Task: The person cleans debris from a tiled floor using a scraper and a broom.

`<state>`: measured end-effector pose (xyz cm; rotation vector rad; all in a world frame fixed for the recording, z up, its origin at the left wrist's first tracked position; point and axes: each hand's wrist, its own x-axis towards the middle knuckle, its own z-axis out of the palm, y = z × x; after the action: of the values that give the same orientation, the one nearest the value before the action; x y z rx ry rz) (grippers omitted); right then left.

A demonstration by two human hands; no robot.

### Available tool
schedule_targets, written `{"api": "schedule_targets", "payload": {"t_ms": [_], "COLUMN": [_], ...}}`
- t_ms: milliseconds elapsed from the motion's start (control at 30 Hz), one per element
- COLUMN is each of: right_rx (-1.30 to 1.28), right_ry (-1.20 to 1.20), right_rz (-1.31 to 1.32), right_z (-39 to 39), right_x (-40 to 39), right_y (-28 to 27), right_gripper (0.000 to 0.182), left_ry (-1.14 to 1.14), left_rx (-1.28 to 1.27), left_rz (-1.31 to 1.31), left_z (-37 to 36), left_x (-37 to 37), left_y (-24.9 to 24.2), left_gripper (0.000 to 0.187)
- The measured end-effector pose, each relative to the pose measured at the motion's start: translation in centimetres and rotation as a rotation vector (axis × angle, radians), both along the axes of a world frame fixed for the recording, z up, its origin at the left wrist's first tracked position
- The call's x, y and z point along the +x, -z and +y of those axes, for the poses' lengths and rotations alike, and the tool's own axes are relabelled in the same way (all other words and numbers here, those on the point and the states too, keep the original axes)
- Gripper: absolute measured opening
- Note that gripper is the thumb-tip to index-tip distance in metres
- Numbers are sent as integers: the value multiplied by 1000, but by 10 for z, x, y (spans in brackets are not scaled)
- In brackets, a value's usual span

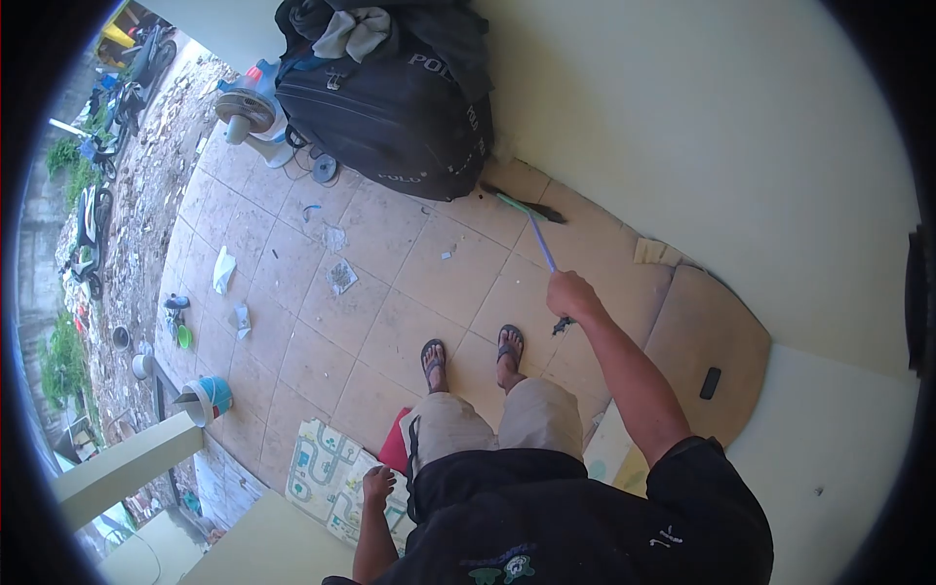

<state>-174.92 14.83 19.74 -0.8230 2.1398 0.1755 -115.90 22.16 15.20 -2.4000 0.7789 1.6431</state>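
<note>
Broom (pixel 541 240) stretches out ahead of the right hand (pixel 573 295).

Open tiles (pixel 424 297), suitcase (pixel 380 127) beside broom (pixel 539 237)

I see black suitcase (pixel 390 117) beside pale wall (pixel 682 127), grey cloth (pixel 353 34) on top, fan (pixel 242 112) just beside it. Patterned mat (pixel 317 468) low in view; blue bucket (pixel 219 393) near pale beam (pixel 127 473), green cup (pixel 185 337) beyond. Outside, I make out motorbikes (pixel 151 60) on stony ground (pixel 175 127), small, blurred

Fan (pixel 244 114) left of suitcase (pixel 385 112) — broom (pixel 542 244) at right
</note>
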Motion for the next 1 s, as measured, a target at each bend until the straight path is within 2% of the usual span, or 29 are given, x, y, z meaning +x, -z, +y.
{"api": "schedule_targets", "payload": {"t_ms": [67,100,233,300,400,500,600,633,700,767,833,933,1000], "right_rx": [-40,-35,0,-39,-17,68,67,64,45,86,32,56,-39], "right_ry": [-201,-205,-89,-16,21,87,64,78,-56,-115,-148,-253,-184], "right_rz": [-23,-14,-130,-105,22,173,124,95,26,-66,-175,-312,-461], "right_z": [3,7,40,63,67,23,-32,-51,-72,-96,-103,-144,-154], "right_x": [27,27,9,12,20,28,35,49,92,156,203,255,279], "right_y": [-1,-6,-54,-79,-85,-55,5,12,17,-15,8,-4,-18], "right_gripper": [27,27,31,30,30,30,31,31,33,36,35,34,35], "left_ry": [-35,-68,-156,-197,-236,-248,-279,-289,-310,-410,-446,-469,-469], "left_rx": [-18,-27,-52,-60,-79,-80,-126,-166,-196,-229,-199,-148,-144], "left_rz": [-7,33,135,177,173,247,298,300,297,269,257,265,295], "left_z": [2,-1,-13,-21,-34,-48,-62,-65,-63,-60,-63,-58,-66], "left_x": [-6,-10,-13,-5,4,16,26,30,41,56,64,80,90], "left_y": [8,13,30,43,61,72,76,76,71,69,72,81,90], "left_gripper": [33,31,25,25,24,24,29,29,28,26,25,24,24]}}
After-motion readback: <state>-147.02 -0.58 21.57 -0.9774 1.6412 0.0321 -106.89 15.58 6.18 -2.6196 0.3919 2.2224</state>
